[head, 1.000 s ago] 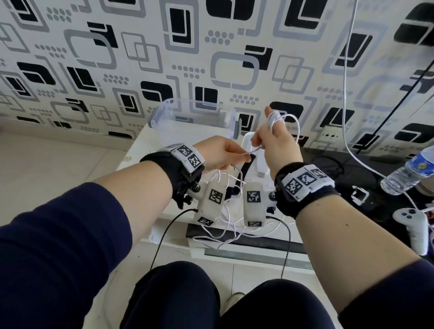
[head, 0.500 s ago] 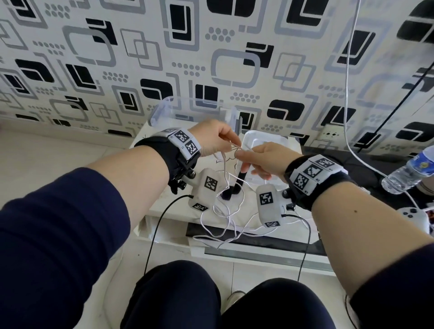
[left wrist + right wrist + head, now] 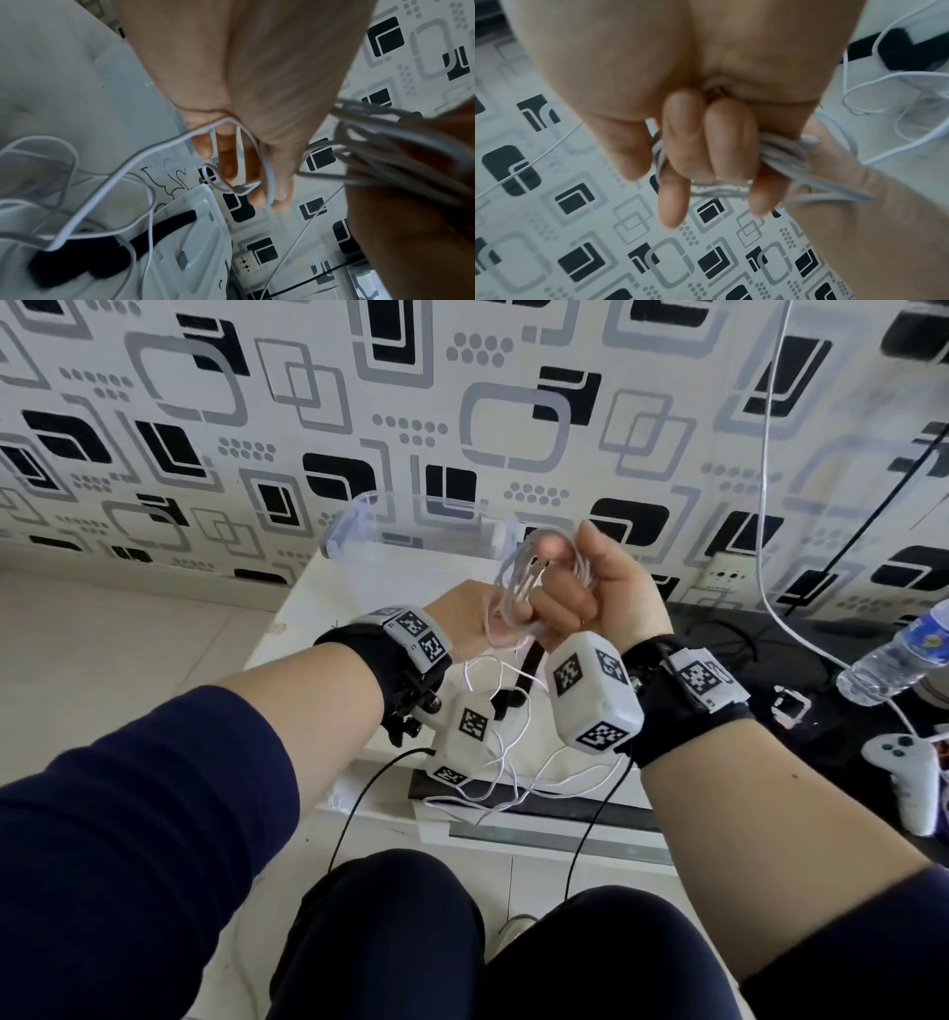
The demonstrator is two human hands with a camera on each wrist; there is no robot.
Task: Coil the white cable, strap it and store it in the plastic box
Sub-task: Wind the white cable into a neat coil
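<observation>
Raised since a moment ago, the right hand (image 3: 606, 588) grips white cable (image 3: 518, 580) loops mid-coil while the left hand (image 3: 462, 621) pinches slack, needing further winding.

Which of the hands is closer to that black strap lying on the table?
Left. The left hand hovers just above the black strap; the right hand is raised higher, gripping the cable coil.

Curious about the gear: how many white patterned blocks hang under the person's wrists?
2: the left block under the left wrist, the right block under the right wrist. None seems hidden.
</observation>
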